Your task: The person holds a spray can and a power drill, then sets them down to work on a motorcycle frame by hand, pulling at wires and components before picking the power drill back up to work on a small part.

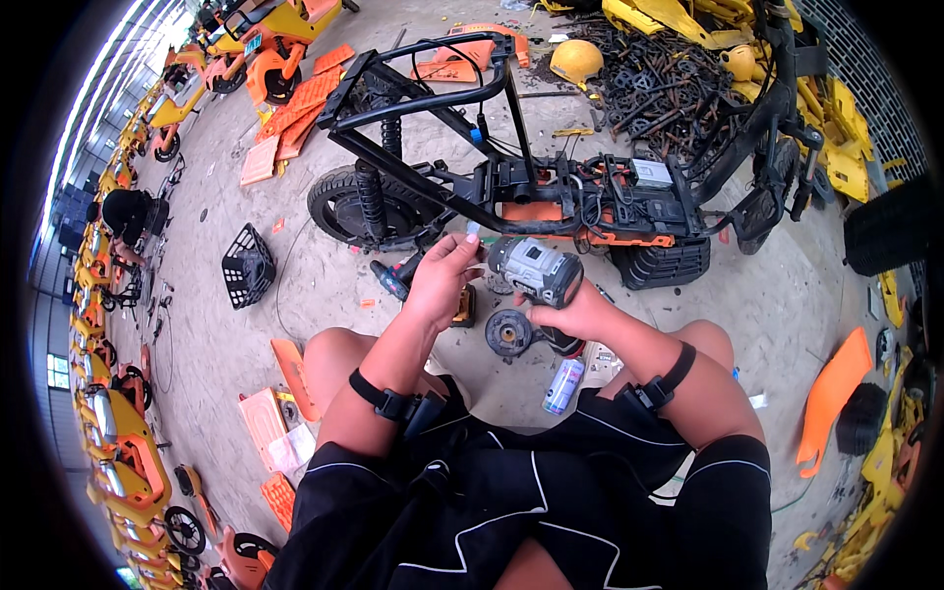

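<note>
My right hand (578,313) is wrapped round the handle of a grey-and-black cordless drill (536,267), its nose pointing left. The fingers of my left hand (447,275) are pinched together right by the drill's nose; a small pale bit shows at the fingertips, too small to name. Beyond both hands stands the stripped black frame (442,118) of an electric scooter, with its rear wheel (339,211) at left and exposed wiring and a battery box (649,174) on its low middle part. Orange panels show under that part.
On the floor lie a second drill (390,281), a yellow-and-black power tool (464,307), a round black part (508,332) and a spray can (563,385). A black basket (248,265) is left. Metal parts (659,88) pile up behind. Another person (126,216) crouches far left.
</note>
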The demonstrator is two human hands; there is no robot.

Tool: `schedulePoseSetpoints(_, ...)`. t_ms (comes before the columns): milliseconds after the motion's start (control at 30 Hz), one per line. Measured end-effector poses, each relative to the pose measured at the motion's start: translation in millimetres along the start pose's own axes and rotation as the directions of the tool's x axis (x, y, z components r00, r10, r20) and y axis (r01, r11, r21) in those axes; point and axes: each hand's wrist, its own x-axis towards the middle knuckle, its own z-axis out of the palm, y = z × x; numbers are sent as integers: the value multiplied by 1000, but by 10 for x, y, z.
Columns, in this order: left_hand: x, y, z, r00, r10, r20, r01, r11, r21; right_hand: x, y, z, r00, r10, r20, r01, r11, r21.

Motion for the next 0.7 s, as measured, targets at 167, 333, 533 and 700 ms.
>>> schedulePoseSetpoints(167,-1,4,5,1000,-9,7,9,1000,0,1,-18,-3,998,57,12,-58,990,127)
schedulePoseSetpoints(333,-28,28,42,1000,-10,-6,10,1000,-12,2,31,-43,1000,6,8,-5,996,-89)
schedulePoseSetpoints(533,3,2,-1,1000,-1,15,2,1000,-18,-18,12,-34,1000,-3,-2,3,977,-213)
schedulePoseSetpoints(700,5,0,-18,1000,-11,26,12,999,-36,0,14,-8,1000,-15,5,15,998,-62)
